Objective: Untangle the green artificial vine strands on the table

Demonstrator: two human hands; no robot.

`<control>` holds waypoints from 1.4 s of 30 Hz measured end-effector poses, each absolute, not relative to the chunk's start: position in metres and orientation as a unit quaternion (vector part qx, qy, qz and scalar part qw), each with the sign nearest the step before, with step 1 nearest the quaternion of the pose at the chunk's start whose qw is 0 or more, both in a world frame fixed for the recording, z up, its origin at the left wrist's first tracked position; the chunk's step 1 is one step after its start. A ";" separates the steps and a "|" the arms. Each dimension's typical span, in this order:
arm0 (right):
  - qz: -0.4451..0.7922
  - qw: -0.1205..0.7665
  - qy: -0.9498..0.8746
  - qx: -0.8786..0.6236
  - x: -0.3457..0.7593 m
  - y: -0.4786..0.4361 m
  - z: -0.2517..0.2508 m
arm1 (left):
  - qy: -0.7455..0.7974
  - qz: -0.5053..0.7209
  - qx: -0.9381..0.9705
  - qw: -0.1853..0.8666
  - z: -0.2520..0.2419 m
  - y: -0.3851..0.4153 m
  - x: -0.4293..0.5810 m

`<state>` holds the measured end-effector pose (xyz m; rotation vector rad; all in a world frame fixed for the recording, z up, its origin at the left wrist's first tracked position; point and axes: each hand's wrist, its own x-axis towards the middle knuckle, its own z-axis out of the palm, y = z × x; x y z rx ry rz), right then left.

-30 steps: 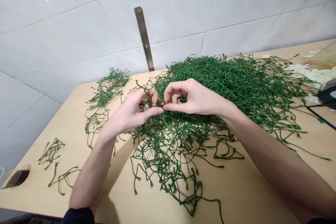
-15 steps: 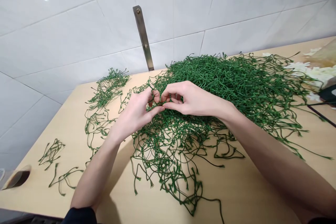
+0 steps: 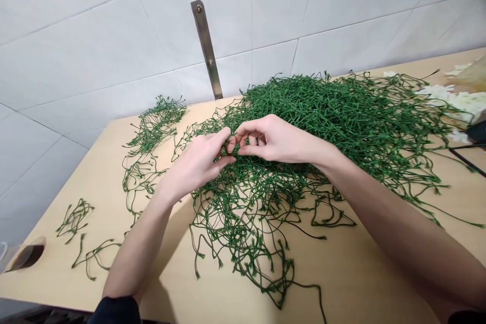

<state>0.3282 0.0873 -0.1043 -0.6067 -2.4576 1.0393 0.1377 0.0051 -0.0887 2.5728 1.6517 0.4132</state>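
My left hand [image 3: 203, 162] is curled closed, with part of a thin green artificial flower stem [image 3: 230, 137] showing between its fingers. Opposite it, my right hand [image 3: 268, 137] has its fingers bent inward, and their tips meet the same stem right beside the left fingertips. Most of that stem is hidden by the fingers. Both hands hover at the left front of a big tangled heap of green stems [image 3: 334, 111], which are thin and cord-like with small tufted ends. Looser stems [image 3: 243, 233] spread over the table below the hands.
Smaller bunches of stems [image 3: 157, 121] lie at the back left, with a few strays [image 3: 76, 217] nearer. A cup of dark liquid [image 3: 28, 255] stands at the table's left edge. White flowers [image 3: 451, 101] sit at the far right. A metal bracket [image 3: 207, 50] runs down the tiled wall.
The fingers have shifted slightly around the stem; the right thumb has drawn back from the left thumb. The whole view has tilted a little, while the heap looks the same.
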 end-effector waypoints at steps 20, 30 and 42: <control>0.185 0.188 -0.943 -0.201 0.326 0.075 -0.101 | 0.550 0.052 0.833 -0.003 -0.091 0.004 0.143; 0.105 0.210 -0.966 -0.108 0.337 0.084 -0.097 | 0.513 0.093 0.852 0.035 -0.081 -0.002 0.145; 0.162 0.175 -0.968 -0.076 0.334 0.079 -0.089 | 0.492 0.005 0.870 -0.038 -0.065 -0.027 0.150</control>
